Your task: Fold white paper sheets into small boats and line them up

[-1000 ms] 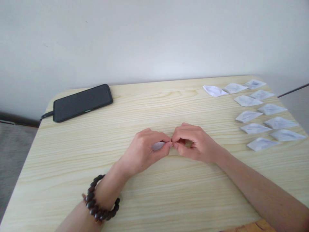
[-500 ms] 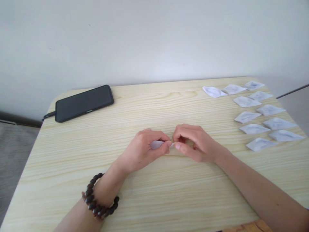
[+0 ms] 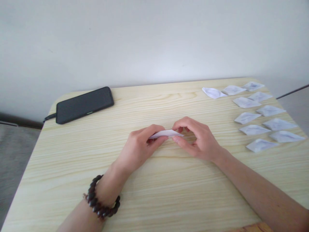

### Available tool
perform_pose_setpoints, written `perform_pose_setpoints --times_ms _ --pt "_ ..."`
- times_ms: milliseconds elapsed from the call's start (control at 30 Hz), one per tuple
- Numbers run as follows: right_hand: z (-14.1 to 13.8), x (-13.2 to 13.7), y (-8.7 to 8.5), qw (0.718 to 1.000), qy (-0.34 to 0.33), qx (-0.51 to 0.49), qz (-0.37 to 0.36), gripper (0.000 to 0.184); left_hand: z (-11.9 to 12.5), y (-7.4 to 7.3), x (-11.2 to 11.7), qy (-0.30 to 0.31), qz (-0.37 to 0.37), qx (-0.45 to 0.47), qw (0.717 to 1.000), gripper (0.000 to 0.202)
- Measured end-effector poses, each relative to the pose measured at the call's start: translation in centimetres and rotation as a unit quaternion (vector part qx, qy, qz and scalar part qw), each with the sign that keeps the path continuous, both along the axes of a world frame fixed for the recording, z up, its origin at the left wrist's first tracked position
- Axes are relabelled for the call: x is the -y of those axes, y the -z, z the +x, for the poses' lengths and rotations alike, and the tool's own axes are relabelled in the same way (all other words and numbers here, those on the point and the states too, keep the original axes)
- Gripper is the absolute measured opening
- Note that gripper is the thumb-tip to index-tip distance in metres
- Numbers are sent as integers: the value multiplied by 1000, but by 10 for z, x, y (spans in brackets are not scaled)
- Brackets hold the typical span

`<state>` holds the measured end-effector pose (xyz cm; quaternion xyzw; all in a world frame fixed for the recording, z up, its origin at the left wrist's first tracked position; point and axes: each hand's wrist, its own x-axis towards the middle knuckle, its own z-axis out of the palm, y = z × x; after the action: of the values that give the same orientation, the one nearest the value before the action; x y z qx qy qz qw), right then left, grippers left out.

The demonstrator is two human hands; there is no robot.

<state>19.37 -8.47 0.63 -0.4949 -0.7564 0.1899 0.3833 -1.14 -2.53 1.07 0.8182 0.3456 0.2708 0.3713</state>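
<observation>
A narrow piece of folded white paper point(image 3: 166, 133) with a pointed right end is held above the middle of the table. My left hand point(image 3: 142, 141) pinches its left part between thumb and fingers, hiding that end. At the pointed right end, the thumb and index finger of my right hand point(image 3: 196, 137) rest on either side of the paper, curved round its tip. Folded white paper boats point(image 3: 254, 129) lie in rows to the right, apart from both hands.
A black phone point(image 3: 84, 104) with a cable plugged into its left end lies at the table's back left. The pale wooden table point(image 3: 135, 193) meets a white wall point(image 3: 154, 42) behind. Part of a brown patterned object point(image 3: 257, 227) shows at the bottom edge.
Both hands have risen slightly away from me. The fingers have loosened and spread, so more of the folded paper shows between them. The paper boats and phone stay in place.
</observation>
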Motion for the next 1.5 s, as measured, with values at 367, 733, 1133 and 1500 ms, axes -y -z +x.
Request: perform_pose_setpoints --times_ms 367,733,1133,1500 --pt "0 3 0 999 29 -38 -6 9 3 -1 -3 -77 -66 103 989 11" --pt "2 3 2 998 -8 -51 -25 14 3 -2 2 -71 -26 124 989 7" --pt "0 3 4 999 -22 -35 25 9 1 0 3 -39 118 104 987 4" --pt "-2 3 3 996 -15 -10 86 13 0 -3 1 2 166 55 985 3"
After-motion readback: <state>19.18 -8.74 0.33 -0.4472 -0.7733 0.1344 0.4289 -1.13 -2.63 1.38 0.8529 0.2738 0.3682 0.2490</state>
